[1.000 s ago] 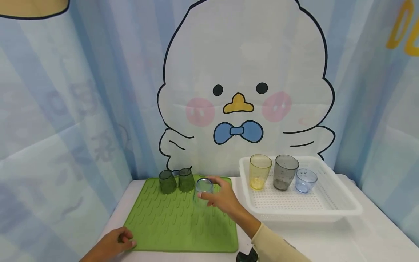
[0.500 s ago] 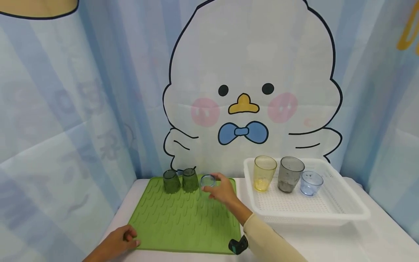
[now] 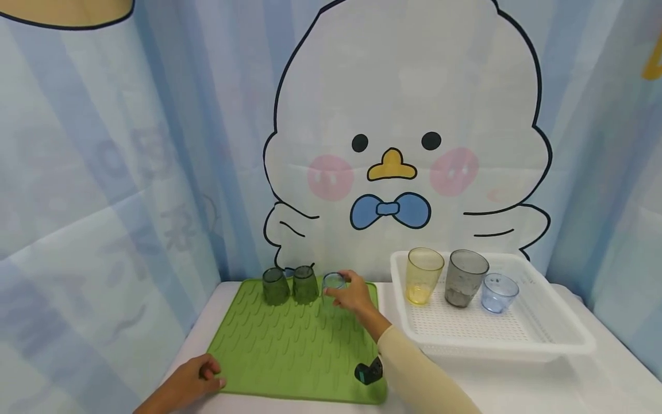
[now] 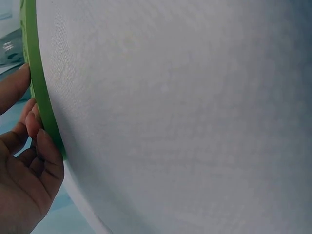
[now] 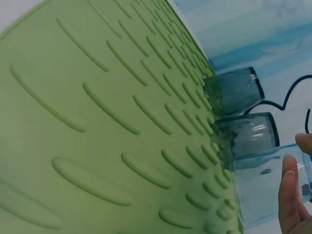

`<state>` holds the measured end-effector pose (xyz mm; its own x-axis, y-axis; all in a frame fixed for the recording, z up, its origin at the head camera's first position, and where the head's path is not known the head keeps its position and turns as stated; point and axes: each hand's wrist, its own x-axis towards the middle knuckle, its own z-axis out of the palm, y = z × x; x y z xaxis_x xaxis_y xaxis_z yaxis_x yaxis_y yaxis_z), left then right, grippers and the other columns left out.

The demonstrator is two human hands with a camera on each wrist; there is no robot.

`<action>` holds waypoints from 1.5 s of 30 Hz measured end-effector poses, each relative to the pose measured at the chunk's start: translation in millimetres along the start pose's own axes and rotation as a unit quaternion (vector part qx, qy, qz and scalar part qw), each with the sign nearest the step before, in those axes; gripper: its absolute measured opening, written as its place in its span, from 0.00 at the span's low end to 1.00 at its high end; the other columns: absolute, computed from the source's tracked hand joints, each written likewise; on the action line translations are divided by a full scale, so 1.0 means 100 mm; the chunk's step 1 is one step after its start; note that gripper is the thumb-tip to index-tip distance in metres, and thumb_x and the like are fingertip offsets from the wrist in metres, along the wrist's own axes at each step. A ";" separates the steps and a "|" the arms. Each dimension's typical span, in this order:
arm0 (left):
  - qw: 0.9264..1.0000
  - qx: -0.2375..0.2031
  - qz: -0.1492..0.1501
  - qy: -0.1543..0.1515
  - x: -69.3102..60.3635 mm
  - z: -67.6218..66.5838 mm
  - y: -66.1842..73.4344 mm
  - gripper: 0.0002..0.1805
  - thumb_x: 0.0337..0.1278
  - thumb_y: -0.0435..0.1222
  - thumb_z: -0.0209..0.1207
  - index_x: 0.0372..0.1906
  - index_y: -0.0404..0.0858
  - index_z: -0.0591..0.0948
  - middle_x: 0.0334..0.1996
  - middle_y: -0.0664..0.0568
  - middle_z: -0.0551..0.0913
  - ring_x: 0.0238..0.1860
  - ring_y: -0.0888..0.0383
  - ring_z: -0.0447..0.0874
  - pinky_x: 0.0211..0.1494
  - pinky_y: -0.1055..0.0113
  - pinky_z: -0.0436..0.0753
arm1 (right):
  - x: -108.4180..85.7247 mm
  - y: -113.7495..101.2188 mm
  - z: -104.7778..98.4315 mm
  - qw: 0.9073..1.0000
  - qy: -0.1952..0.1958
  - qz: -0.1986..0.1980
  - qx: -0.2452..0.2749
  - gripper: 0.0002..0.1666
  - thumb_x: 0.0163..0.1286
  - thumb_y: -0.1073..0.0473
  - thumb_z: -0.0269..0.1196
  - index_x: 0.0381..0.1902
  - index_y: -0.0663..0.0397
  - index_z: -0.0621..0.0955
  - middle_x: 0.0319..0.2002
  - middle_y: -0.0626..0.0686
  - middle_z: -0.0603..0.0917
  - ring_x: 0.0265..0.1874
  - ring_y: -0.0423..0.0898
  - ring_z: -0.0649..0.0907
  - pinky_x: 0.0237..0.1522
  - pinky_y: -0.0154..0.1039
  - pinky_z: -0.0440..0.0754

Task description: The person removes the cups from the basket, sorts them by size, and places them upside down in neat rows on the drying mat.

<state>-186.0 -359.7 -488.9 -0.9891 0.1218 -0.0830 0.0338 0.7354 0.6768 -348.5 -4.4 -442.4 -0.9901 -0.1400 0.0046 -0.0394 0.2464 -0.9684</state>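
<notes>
My right fingers (image 5: 288,190) grasped a clear glass (image 5: 257,192) at the far edge of the green mat (image 3: 289,362), open room nearer; my loose left fingers (image 4: 51,163) touched the mat's near-left corner.

My right arm (image 3: 376,323) reaches forward, slanting leftward, and at its end my right hand (image 3: 355,294) curves into a grip. My left hand (image 3: 188,379) lies nearer me, its fingers (image 3: 209,363) bent loosely inward.
</notes>
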 end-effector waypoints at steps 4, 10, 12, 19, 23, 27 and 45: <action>1.000 0.000 0.011 0.002 -0.02 0.00 -0.01 0.15 0.56 0.39 0.69 0.38 0.34 0.78 0.29 0.53 0.76 0.29 0.66 0.71 0.33 0.70 0.73 | 0.07 0.03 0.05 1.000 0.009 0.005 0.001 0.40 0.62 0.60 0.73 0.70 0.60 0.70 0.65 0.66 0.72 0.24 0.45 0.87 0.39 0.49 0.88; 1.000 -0.012 0.013 -0.004 -0.02 0.00 0.00 0.14 0.57 0.38 0.69 0.39 0.33 0.78 0.30 0.53 0.77 0.30 0.65 0.71 0.33 0.70 0.73 | 0.16 0.10 0.10 1.000 0.023 0.008 0.014 0.40 0.61 0.62 0.73 0.69 0.61 0.71 0.63 0.67 0.74 0.24 0.45 0.87 0.39 0.47 0.88; 1.000 -0.016 0.014 -0.006 -0.02 -0.01 0.00 0.14 0.58 0.38 0.68 0.39 0.33 0.78 0.30 0.53 0.77 0.30 0.64 0.71 0.33 0.70 0.73 | 0.19 0.12 0.11 1.000 0.026 0.007 0.016 0.40 0.61 0.63 0.73 0.68 0.62 0.71 0.62 0.67 0.74 0.23 0.45 0.87 0.39 0.48 0.88; 1.000 -0.013 0.007 0.000 -0.02 0.00 0.01 0.15 0.56 0.38 0.70 0.39 0.34 0.77 0.30 0.52 0.76 0.30 0.63 0.71 0.33 0.70 0.73 | 0.26 0.16 0.14 0.999 0.038 -0.002 0.020 0.42 0.61 0.63 0.73 0.70 0.65 0.68 0.63 0.70 0.73 0.24 0.52 0.88 0.35 0.46 0.88; 1.000 -0.014 0.002 0.001 -0.02 0.00 0.01 0.16 0.56 0.39 0.70 0.39 0.34 0.77 0.30 0.52 0.76 0.31 0.61 0.71 0.34 0.70 0.73 | 0.29 0.16 0.15 0.999 0.042 0.002 0.019 0.43 0.62 0.63 0.72 0.71 0.64 0.67 0.65 0.69 0.72 0.29 0.58 0.89 0.35 0.44 0.88; 1.000 -0.016 -0.006 0.004 -0.02 0.00 0.02 0.16 0.55 0.39 0.70 0.39 0.34 0.77 0.30 0.52 0.76 0.32 0.59 0.72 0.34 0.70 0.72 | 0.31 0.16 0.17 0.999 0.043 0.010 0.010 0.42 0.63 0.61 0.72 0.71 0.63 0.68 0.66 0.68 0.72 0.26 0.52 0.88 0.36 0.43 0.88; 1.000 -0.014 -0.019 -0.002 -0.02 0.00 0.03 0.16 0.56 0.39 0.70 0.40 0.33 0.77 0.30 0.52 0.76 0.33 0.56 0.73 0.34 0.68 0.73 | 0.36 0.16 0.18 0.999 0.032 0.022 0.015 0.43 0.65 0.60 0.71 0.72 0.62 0.64 0.65 0.68 0.73 0.26 0.48 0.88 0.40 0.47 0.88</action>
<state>-184.4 -358.0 -486.5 -0.9889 0.0975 -0.1121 -0.0076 0.7202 0.6937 -382.4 -22.7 -462.1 -0.9974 -0.0687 -0.0230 0.0071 0.2223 -0.9749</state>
